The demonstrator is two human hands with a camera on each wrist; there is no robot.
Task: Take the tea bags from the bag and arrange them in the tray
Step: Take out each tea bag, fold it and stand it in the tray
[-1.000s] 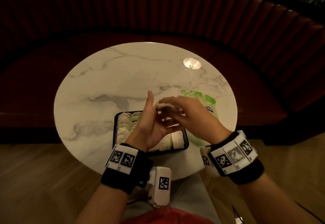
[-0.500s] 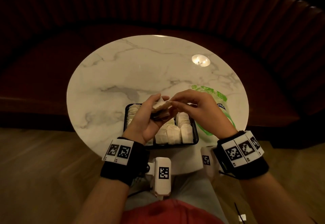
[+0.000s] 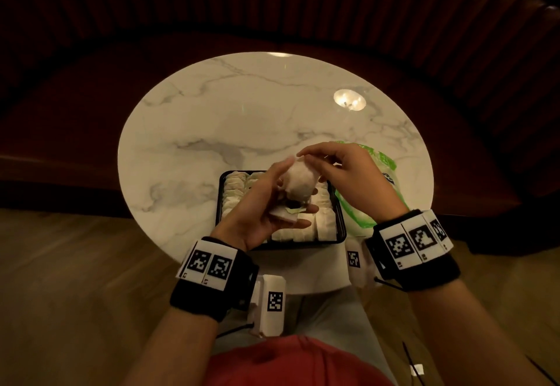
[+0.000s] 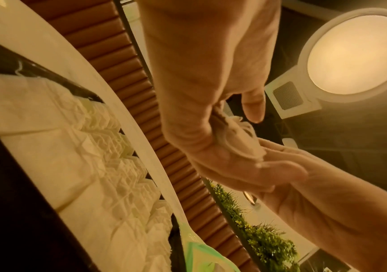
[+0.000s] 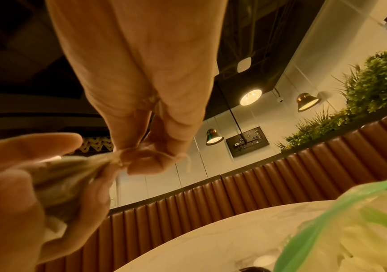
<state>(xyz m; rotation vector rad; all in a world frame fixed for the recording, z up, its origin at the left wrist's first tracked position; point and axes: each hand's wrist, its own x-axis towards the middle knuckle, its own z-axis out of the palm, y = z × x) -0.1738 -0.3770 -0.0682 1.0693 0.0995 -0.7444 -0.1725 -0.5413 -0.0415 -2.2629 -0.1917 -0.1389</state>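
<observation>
1. Left hand [image 3: 260, 213]: raised over the tray, palm turned up, fingers curled round a small clutch of tea bags; a flat sachet with a green tag shows at the lower fingers in the head view
2. Right hand [image 3: 348, 176]: thumb and forefinger pinched on the gathered top of the uppermost tea bag [image 3: 300, 182], a pale rounded pouch that sits against the left palm; the other fingers hang loosely bent
3. Tray [image 3: 341, 228]: black, at the near edge of the marble table [image 3: 212, 131]; rows of white tea bags fill most of it. Which slots remain free cannot be told, since both hands cover the middle
4. Bag [image 3: 381, 167]: clear plastic with green print, lying on the table just right of the tray, behind the right wrist
5. Step in hand, as judged: peeling one pouch from the clutch so that it can go into a row
6. Handling advice: keep the pinch on the knotted neck, not on the soft body, which looks likely to crush or tear; loosen the left fingers only enough to free one pouch, or the rest may spill
7. Strings: loose threads show at the neck in the left wrist view; draw slowly so that they do not drag a second bag out
8. Placement: set it upright, touching its neighbour, matching the rows
</observation>
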